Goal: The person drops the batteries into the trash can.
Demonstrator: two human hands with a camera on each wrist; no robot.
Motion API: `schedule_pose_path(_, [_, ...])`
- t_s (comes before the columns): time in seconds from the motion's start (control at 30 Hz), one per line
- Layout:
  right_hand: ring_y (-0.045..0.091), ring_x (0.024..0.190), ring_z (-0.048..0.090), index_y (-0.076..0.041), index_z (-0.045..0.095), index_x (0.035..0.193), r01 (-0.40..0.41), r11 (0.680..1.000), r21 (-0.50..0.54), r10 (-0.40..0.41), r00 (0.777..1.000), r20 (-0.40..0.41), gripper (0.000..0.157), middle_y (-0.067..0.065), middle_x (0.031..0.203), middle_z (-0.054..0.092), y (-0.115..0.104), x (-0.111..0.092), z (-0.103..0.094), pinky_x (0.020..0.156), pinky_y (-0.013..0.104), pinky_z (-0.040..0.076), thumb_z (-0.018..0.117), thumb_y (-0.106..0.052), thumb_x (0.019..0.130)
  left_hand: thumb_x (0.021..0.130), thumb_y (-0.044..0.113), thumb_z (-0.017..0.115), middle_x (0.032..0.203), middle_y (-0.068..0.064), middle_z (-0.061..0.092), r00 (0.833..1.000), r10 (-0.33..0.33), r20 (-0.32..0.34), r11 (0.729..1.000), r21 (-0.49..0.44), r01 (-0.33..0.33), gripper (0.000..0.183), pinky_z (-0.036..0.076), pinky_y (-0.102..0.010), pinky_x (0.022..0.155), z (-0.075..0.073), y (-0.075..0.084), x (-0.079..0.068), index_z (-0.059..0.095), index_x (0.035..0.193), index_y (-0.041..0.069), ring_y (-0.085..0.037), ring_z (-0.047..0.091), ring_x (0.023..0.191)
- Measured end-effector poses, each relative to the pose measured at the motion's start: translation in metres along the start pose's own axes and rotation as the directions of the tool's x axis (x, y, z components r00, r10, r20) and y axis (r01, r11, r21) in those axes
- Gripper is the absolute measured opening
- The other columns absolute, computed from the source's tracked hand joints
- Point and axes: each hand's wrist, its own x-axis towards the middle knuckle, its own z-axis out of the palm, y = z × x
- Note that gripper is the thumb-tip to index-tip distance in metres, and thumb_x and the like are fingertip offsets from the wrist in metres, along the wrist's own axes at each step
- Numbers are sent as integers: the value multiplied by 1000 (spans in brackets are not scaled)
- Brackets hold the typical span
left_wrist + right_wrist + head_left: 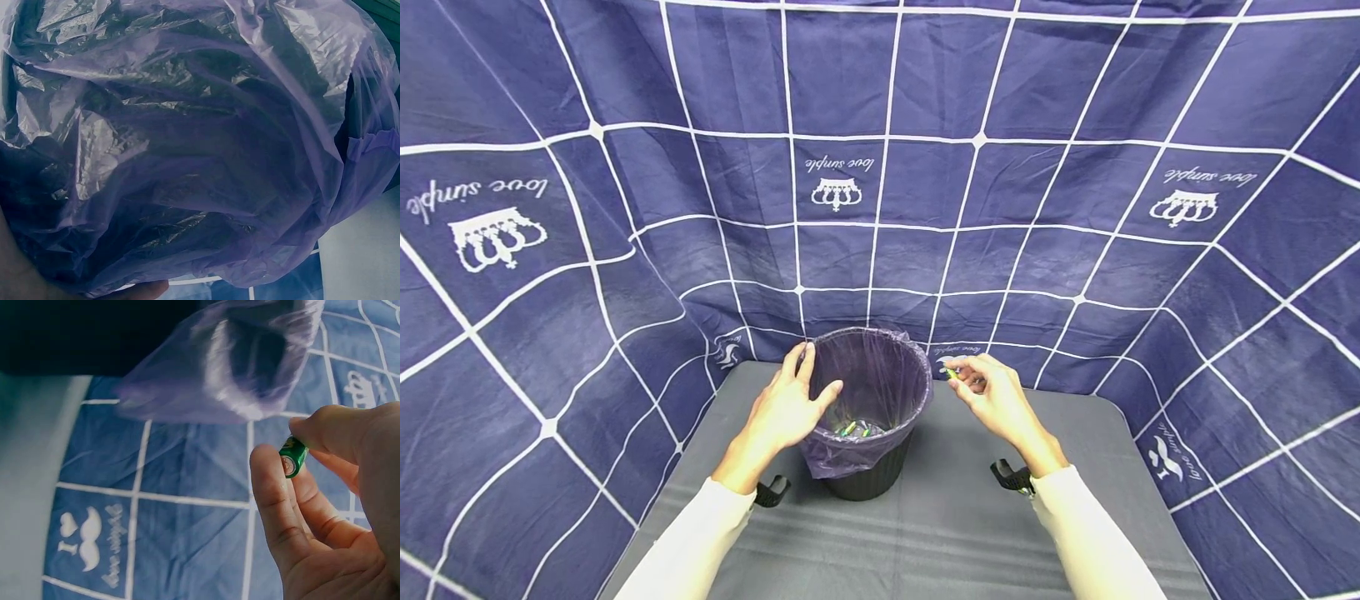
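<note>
A black bin lined with a thin purple bag stands on the grey table. My left hand is at the bin's left rim, its fingers fairly straight and the thumb spread over the opening. In the left wrist view the crinkled liner fills most of the picture. To the right of the bin, my right hand pinches a small green battery between thumb and fingertips. Inside the bin, several small green and yellow batteries lie at the bottom.
Blue cloth with white grid lines hangs behind and along both sides. The grey tabletop extends in front of and beside the bin. A black strap is at the right wrist, another at the left.
</note>
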Motion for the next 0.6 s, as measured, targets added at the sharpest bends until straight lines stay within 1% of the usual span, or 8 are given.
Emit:
schedule_pose_path(0.13, [19, 89, 82, -9, 87, 129, -1, 1000, 22, 1, 1000, 3, 26, 9, 101, 80, -14, 13, 1, 79, 29, 70, 87, -2, 103, 116, 64, 59, 193, -19, 25, 1000, -1, 3, 1000, -6, 1, 96, 51, -75, 123, -1, 1, 0, 28, 185, 4, -56, 49, 166])
schedule_pose_path(0.27, [19, 90, 82, -10, 87, 131, -1, 999, 33, 1, 1000, 0, 29, 9, 103, 79, -27, 26, 3, 81, 29, 70, 85, -2, 104, 116, 63, 58, 193, -19, 25, 1000, 2, 12, 1000, -1, -2, 96, 52, -74, 123, 0, 1, 0, 28, 185, 3, -56, 50, 166])
schedule_pose_path(0.33, [19, 90, 81, -10, 87, 132, 24, 999, 31, -24, 1000, -1, 30, 8, 103, 79, -33, 33, 4, 81, 30, 70, 85, 0, 103, 117, 63, 58, 193, -19, 24, 1000, 1, 21, 1000, 3, -1, 96, 52, -74, 123, 0, 0, 0, 27, 185, 4, -55, 50, 166])
schedule_pose_path(0.43, [20, 90, 80, -9, 87, 130, 75, 997, 35, -75, 997, 3, 31, 9, 101, 79, -43, 46, 5, 81, 35, 71, 85, 2, 101, 117, 64, 56, 193, -18, 23, 1000, -2, 29, 1000, 4, 2, 96, 51, -74, 123, 1, 0, 0, 25, 185, 4, -55, 49, 166])
schedule_pose_path(0.6, [23, 88, 79, -6, 87, 126, 144, 989, 36, -145, 989, 12, 29, 10, 97, 78, -62, 70, 8, 80, 37, 71, 84, 4, 99, 117, 63, 58, 193, -19, 24, 1000, 2, 20, 1000, 1, -2, 96, 51, -74, 123, 0, 1, 0, 27, 185, 3, -56, 50, 165])
